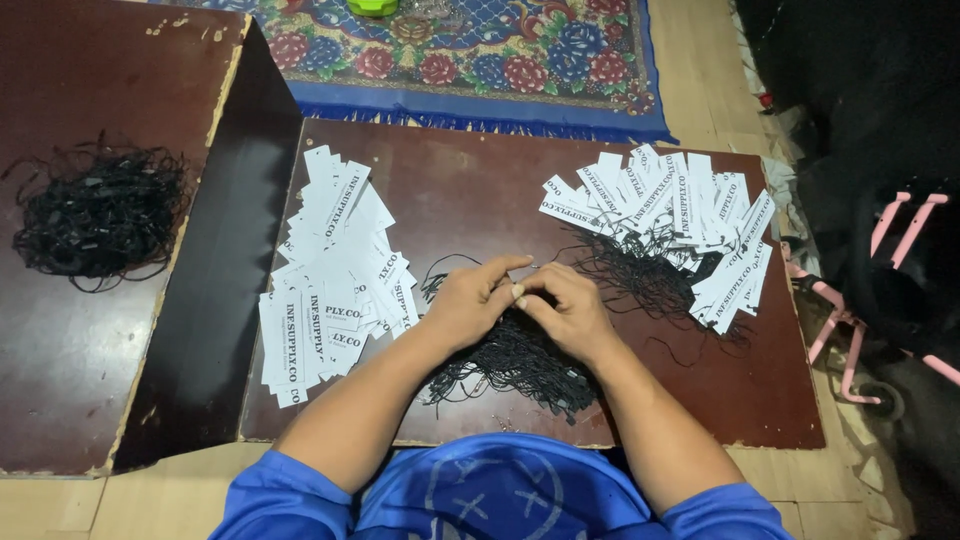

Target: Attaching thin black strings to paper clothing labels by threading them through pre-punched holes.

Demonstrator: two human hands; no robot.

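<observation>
- Two hands meet at the middle of the low table (450, 180). The left hand (465, 300) and right hand (565, 310) touch at the fingertips, directly over the strings (520, 365).
- Fingers: both sets are drawn narrow, pinched together at the meeting point. A thin black string appears to run between them, but what exactly is gripped is too small to tell.
- Strings lie in a loose black heap under and just before the hands, close to the body, presumably for easy picking.
- Left tags (330, 280): white paper tags, stacked and fanned, with no strings showing on them, just beside the left forearm.
- Right tags (680, 220): a second fan of white tags, with black strings trailing from them toward the hands. Judged a separate lot, kept apart from the left one.
- Side table (90, 330): holds a spare bundle (100, 215) of black strings, well apart from the hands.
- Rug (480, 60): patterned, beyond the table.
</observation>
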